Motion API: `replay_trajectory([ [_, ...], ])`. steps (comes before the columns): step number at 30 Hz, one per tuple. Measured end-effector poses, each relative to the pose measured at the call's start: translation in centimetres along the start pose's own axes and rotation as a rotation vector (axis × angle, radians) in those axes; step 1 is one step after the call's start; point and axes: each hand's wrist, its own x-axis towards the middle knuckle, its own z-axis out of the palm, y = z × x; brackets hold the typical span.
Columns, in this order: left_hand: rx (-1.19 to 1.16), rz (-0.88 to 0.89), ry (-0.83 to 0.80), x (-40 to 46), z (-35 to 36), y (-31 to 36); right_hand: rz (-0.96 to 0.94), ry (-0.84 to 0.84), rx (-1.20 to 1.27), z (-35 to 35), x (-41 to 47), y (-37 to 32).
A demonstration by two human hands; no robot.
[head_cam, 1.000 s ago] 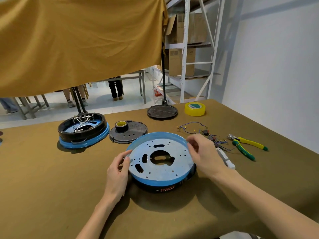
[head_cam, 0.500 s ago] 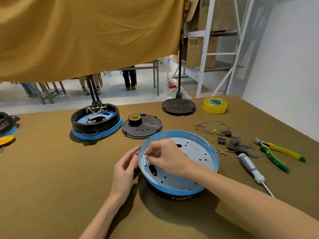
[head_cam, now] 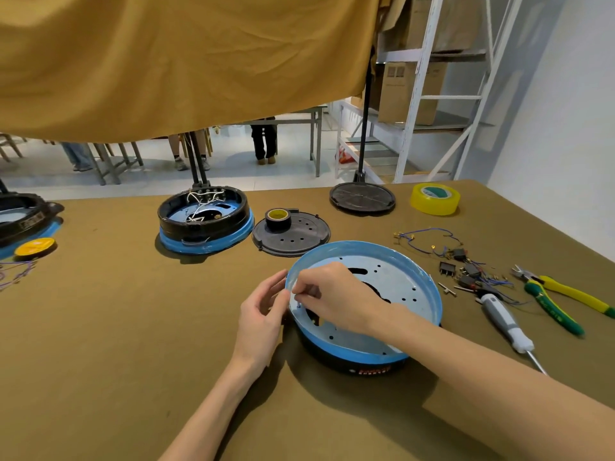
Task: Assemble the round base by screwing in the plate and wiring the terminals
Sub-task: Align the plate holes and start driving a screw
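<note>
The round base, black-walled with a blue rim, sits on the table in front of me. The pale blue perforated plate lies inside it. My right hand reaches across the plate and pinches a small screw over a hole at the plate's left side. My left hand holds the base's left rim with curled fingers. To the right of the base lie loose screws, wires with terminals, a grey-handled screwdriver and green-yellow pliers.
Behind stand a second base with white wiring, a black cover disc carrying a tape roll, a stand's round foot and yellow tape. Another base and a yellow disc sit at the left edge.
My right hand left the plate's right rim and crossed to its left side, now pinching a screw there. My left hand stays at the left rim.
</note>
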Motion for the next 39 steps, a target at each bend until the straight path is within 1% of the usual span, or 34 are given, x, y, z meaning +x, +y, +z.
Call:
replay_trajectory([
  [2,0.003,0.000,0.009,0.1,0.0,0.0,0.044,-0.021,0.054,-0.3,0.1,0.1],
  [5,0.031,0.006,0.012,0.1,-0.1,-0.1,0.032,-0.126,0.089,-0.6,0.0,0.1],
  [12,0.122,-0.007,0.014,0.0,-0.2,-0.3,0.107,-0.198,0.099,-0.7,0.9,0.3],
  [20,0.169,-0.012,0.002,-0.1,-0.5,-0.3,0.230,-0.199,0.118,-0.2,1.5,0.6],
  [25,0.284,-0.048,-0.055,-0.1,-0.5,-0.5,0.303,-0.185,0.121,-0.1,1.3,0.5],
  [27,0.288,-0.057,-0.066,0.1,-0.6,-0.6,0.254,-0.201,0.067,-0.2,0.3,0.3],
  [30,0.286,-0.060,-0.058,0.2,-0.6,-0.8,0.192,-0.295,-0.101,-0.7,-1.3,0.4],
  [32,0.297,-0.061,-0.047,0.1,-0.5,-0.9,0.205,-0.334,-0.184,-1.1,-1.9,0.2],
  [35,0.314,-0.068,-0.052,-0.2,-0.4,-0.6,0.252,-0.363,-0.189,-1.2,-2.5,-0.7],
  [37,0.331,-0.115,-0.088,0.0,-0.6,-0.2,0.305,-0.379,-0.164,-1.3,-3.1,-1.4],
  [39,0.376,-0.186,-0.119,0.5,-0.6,0.1,0.294,-0.398,-0.223,-1.3,-3.6,-2.0],
])
